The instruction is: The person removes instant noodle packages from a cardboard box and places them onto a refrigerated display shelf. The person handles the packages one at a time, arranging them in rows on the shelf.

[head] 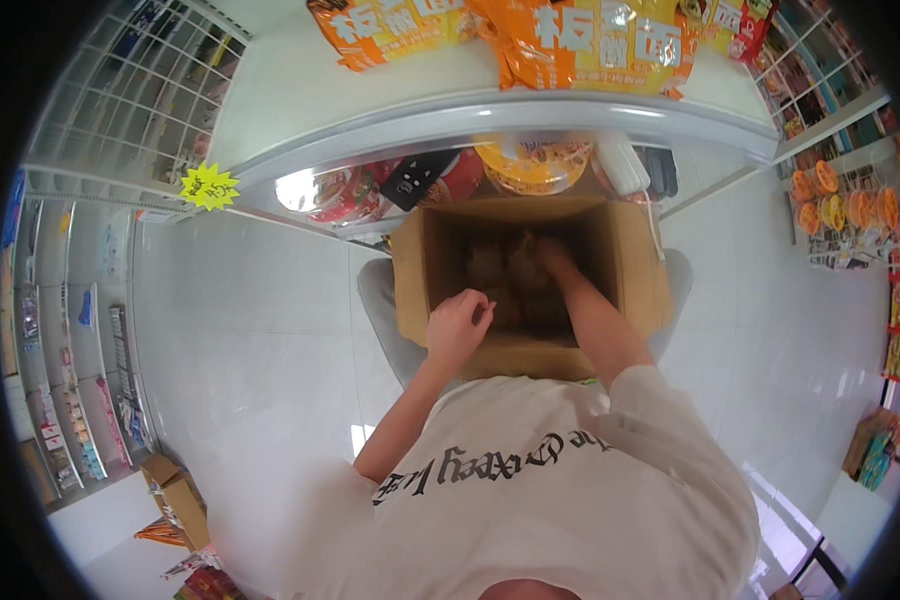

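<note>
An open cardboard box [643, 281] stands before me, flaps folded outward. Deep inside it, several packages [486, 259] lie in shadow, too dark to make out fully. My right hand [555, 256] reaches down among them near the far right part of the box. Its fingers are dim, so a hold on a package is not clear. Over the box's left side hangs my left hand [459, 321], fingers curled in towards the thumb, with nothing visible in it.
A shelf [435, 120] with orange noodle packets [592, 45] overhangs the box's far side. Under it are a yellow round tub [536, 169] and red packages [345, 191]. A grey stool or chair [381, 307] shows around the box. Stocked racks [75, 337] line the left.
</note>
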Demonstrator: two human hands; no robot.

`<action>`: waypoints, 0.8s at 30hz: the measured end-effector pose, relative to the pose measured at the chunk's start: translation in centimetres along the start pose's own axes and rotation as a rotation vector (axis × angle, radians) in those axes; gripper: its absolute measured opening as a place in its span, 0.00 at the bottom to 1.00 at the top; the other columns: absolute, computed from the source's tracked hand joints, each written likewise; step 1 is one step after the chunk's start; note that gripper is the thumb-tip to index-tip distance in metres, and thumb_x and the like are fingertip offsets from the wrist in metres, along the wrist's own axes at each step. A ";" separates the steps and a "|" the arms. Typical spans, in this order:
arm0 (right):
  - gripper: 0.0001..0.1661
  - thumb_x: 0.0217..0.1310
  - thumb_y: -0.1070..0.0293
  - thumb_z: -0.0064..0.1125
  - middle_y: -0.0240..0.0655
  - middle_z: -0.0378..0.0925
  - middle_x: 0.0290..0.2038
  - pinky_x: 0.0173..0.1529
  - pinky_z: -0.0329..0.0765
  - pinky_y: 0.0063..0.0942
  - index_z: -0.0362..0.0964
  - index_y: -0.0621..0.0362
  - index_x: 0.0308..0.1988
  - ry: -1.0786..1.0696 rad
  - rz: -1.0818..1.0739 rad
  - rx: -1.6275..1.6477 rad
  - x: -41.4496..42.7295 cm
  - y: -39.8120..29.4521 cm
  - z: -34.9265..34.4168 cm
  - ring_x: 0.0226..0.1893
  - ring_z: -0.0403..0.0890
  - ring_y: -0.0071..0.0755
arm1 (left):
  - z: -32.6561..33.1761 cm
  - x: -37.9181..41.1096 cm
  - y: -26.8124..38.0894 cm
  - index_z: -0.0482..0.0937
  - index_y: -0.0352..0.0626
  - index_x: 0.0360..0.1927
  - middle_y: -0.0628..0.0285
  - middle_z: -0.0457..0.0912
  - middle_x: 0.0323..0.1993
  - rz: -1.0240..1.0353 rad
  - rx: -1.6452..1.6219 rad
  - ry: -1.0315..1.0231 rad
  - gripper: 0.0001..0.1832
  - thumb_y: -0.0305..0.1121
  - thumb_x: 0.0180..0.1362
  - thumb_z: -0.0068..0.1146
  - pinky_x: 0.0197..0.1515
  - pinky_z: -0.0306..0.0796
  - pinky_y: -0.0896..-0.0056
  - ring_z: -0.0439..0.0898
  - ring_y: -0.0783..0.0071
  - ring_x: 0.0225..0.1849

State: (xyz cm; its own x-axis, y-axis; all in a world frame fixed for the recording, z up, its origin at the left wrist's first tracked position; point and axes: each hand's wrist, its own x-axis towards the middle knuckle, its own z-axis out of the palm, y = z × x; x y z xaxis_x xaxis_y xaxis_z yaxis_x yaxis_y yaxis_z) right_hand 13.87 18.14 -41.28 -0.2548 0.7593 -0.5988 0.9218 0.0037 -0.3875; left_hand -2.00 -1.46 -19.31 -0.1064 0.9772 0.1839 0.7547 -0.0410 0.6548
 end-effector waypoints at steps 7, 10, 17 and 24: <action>0.38 0.49 0.39 0.71 0.58 0.82 0.31 0.42 0.80 0.44 0.81 0.71 0.32 0.067 -0.338 -0.001 -14.4 -7.5 -13.6 0.36 0.85 0.58 | -0.9 -0.7 -0.1 0.75 0.42 0.47 0.56 0.80 0.45 -0.078 -0.228 0.234 0.19 0.27 0.53 0.69 0.51 0.73 0.63 0.80 0.59 0.48; 0.34 0.53 0.44 0.70 0.55 0.82 0.29 0.39 0.80 0.40 0.80 0.71 0.35 0.013 -0.387 0.235 -21.9 -8.9 -17.8 0.32 0.85 0.50 | -1.5 -0.4 0.3 0.66 0.37 0.62 0.53 0.71 0.62 -0.260 -0.493 0.311 0.36 0.26 0.50 0.72 0.66 0.64 0.61 0.70 0.61 0.65; 0.24 0.61 0.65 0.68 0.41 0.84 0.39 0.39 0.81 0.29 0.74 0.68 0.53 0.063 -0.559 0.826 -28.6 -8.4 -18.6 0.31 0.83 0.30 | -8.8 3.6 3.3 0.67 0.37 0.62 0.61 0.79 0.54 -0.291 -0.885 -0.027 0.40 0.24 0.44 0.76 0.59 0.73 0.68 0.78 0.73 0.55; 0.22 0.71 0.73 0.51 0.39 0.78 0.55 0.54 0.76 0.27 0.65 0.60 0.63 -0.047 -0.708 1.155 -28.4 -9.4 -16.8 0.48 0.81 0.29 | -18.1 11.5 5.3 0.66 0.35 0.62 0.56 0.78 0.54 -0.065 -0.800 0.468 0.37 0.26 0.49 0.73 0.57 0.73 0.68 0.78 0.71 0.54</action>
State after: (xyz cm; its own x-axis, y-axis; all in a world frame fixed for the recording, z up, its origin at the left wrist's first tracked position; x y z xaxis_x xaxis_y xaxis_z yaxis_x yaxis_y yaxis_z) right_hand 17.32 7.46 -8.79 -0.5997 0.7992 -0.0416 -0.1735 -0.1805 -0.9682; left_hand -10.88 5.81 -0.47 -0.5146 0.8060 0.2924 0.0858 -0.2909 0.9529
